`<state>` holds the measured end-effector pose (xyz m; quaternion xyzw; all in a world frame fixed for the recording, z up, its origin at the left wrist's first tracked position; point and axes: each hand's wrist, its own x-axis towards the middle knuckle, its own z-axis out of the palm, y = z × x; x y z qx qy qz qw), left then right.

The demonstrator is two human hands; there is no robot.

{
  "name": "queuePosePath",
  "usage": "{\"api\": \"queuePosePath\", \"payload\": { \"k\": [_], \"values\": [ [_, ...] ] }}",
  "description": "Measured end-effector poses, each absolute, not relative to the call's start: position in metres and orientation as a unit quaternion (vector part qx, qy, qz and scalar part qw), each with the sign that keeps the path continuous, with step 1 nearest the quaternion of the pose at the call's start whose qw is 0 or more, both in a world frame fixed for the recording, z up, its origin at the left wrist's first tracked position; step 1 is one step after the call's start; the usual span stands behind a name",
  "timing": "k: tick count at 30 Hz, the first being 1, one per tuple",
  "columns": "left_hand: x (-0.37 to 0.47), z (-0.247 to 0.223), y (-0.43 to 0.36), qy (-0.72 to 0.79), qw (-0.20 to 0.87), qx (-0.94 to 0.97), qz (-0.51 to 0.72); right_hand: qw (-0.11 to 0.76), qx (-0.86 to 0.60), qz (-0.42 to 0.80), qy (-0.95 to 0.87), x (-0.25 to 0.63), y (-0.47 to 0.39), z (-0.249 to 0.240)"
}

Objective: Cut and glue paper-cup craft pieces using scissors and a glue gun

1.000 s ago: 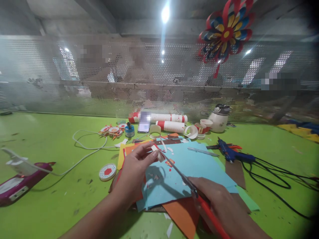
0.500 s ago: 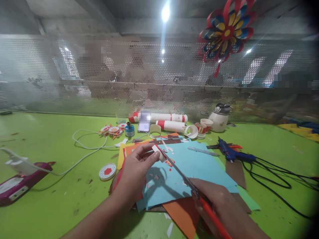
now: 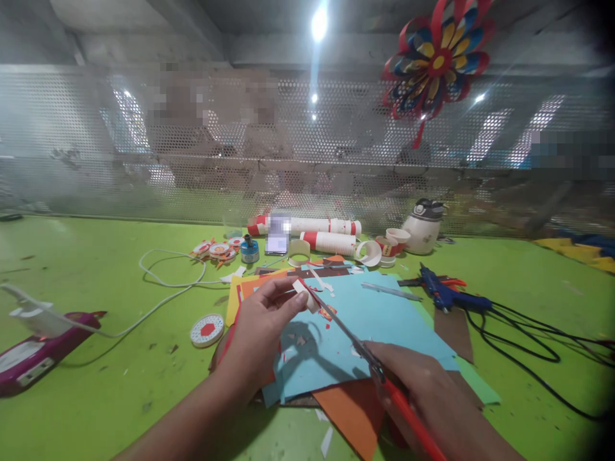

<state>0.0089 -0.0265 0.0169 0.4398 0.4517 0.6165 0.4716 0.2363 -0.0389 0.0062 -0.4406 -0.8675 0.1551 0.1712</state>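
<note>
White and red, a small piece [image 3: 310, 301] sits pinched in the left hand [image 3: 269, 314], over blue paper [image 3: 369, 320]; the right hand [image 3: 418, 378] grips red-handled scissors [image 3: 379, 371], blades at its edge; bare green table [image 3: 158, 365] lies left, a glue gun [image 3: 446, 294] right; perforated screen [image 3: 312, 153] stands far.

The green table [image 3: 120, 403] bears a purple power strip [image 3: 45, 358] at left, a round patterned disc [image 3: 207, 330] just left of overlapping coloured paper sheets [image 3: 413, 333], and a blue glue gun [image 3: 446, 297] to their right. Farther back are a small blue bottle [image 3: 250, 251], a smartphone [image 3: 277, 244], nested paper cups [image 3: 336, 243] and a white lidded jug [image 3: 423, 230].
</note>
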Motion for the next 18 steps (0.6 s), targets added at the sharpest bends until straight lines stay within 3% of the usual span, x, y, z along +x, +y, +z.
{"api": "queuePosePath", "payload": {
  "k": [9,18],
  "values": [
    [0.0108,0.0145,-0.0253,0.429,0.493,0.414,0.634,0.199,-0.436,0.145,-0.866,0.2368,-0.0418,0.0024],
    [0.0114,0.0236,-0.0275,0.357,0.584,0.359,0.634,0.189,-0.460,0.097,-0.862,0.2366,-0.0392,0.0001]
  ]
}}
